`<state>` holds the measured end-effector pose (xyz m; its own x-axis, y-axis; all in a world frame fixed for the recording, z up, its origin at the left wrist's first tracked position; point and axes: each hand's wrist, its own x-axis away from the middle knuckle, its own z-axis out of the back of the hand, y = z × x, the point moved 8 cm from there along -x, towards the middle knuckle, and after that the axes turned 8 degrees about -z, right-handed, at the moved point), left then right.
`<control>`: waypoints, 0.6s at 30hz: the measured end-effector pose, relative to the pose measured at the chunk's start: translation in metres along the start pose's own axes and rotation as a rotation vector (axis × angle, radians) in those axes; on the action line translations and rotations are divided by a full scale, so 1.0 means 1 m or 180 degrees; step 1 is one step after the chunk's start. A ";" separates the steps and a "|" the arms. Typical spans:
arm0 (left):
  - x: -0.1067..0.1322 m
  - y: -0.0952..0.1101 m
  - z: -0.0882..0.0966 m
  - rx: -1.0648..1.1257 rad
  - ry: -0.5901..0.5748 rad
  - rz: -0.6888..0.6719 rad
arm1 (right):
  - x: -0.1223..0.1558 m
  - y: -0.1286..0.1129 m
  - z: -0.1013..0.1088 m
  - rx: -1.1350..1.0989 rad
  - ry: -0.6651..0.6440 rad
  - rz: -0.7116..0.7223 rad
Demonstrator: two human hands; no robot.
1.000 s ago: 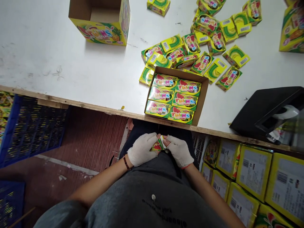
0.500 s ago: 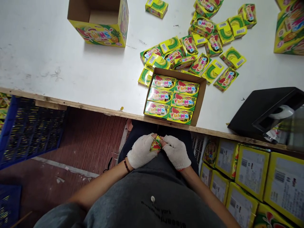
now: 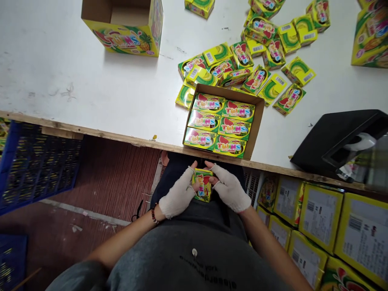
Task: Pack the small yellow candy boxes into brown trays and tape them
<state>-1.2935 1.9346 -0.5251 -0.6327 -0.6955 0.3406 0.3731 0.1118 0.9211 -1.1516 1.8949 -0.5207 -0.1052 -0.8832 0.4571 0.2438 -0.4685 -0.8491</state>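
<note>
Over my lap, below the table edge, I hold a small green and yellow gum box [image 3: 202, 185] lettered TWINS between both hands. My left hand [image 3: 179, 193], in a white fingerless glove, grips its left side, thumb on the printed face. On the other side my right hand [image 3: 230, 187], gloved alike, has its fingertips closed on the right edge. Just beyond stands an open display carton [image 3: 257, 117] at the table's front edge, with two columns of the same small boxes [image 3: 232, 146] in it, faces up. Behind it lies a loose pile of more small boxes [image 3: 241, 56].
An open-topped large carton [image 3: 130, 39] stands at the back left; another printed carton [image 3: 371, 38] is at far right. A black tape dispenser [image 3: 327, 139] sits at the table's right front. Blue crates [image 3: 9, 169] are below left, stacked cartons [image 3: 321, 214] below right.
The small box has turned so its broad printed face shows upward; before, my fingers covered most of it. My hands have spread slightly apart around it.
</note>
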 end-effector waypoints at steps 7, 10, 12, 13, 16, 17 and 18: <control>0.001 -0.007 0.017 0.0144 0.0037 0.0108 | 0.000 0.008 0.001 -0.0590 -0.0445 -0.0159; -0.001 -0.001 0.017 0.0104 -0.0053 -0.0028 | -0.002 0.000 0.014 -0.0041 -0.0183 0.0238; -0.002 0.003 0.015 0.0063 -0.0160 -0.0085 | -0.002 -0.008 0.022 0.0248 -0.0162 0.0569; -0.002 0.004 0.015 0.0049 -0.0221 -0.0092 | -0.003 -0.011 0.024 0.0367 -0.0227 0.0714; -0.005 0.003 0.013 0.0056 -0.0376 -0.0128 | -0.002 -0.023 0.028 0.0710 -0.0510 0.1153; -0.007 0.002 0.012 0.0067 -0.0400 -0.0163 | -0.001 -0.028 0.029 0.0841 -0.0590 0.1345; -0.010 0.001 0.012 0.0077 -0.0415 -0.0197 | 0.001 -0.035 0.030 0.0962 -0.0631 0.1572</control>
<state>-1.2953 1.9503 -0.5257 -0.7373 -0.6038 0.3031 0.3150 0.0896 0.9448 -1.1316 1.9110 -0.4827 0.2644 -0.9598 0.0939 0.4838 0.0478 -0.8739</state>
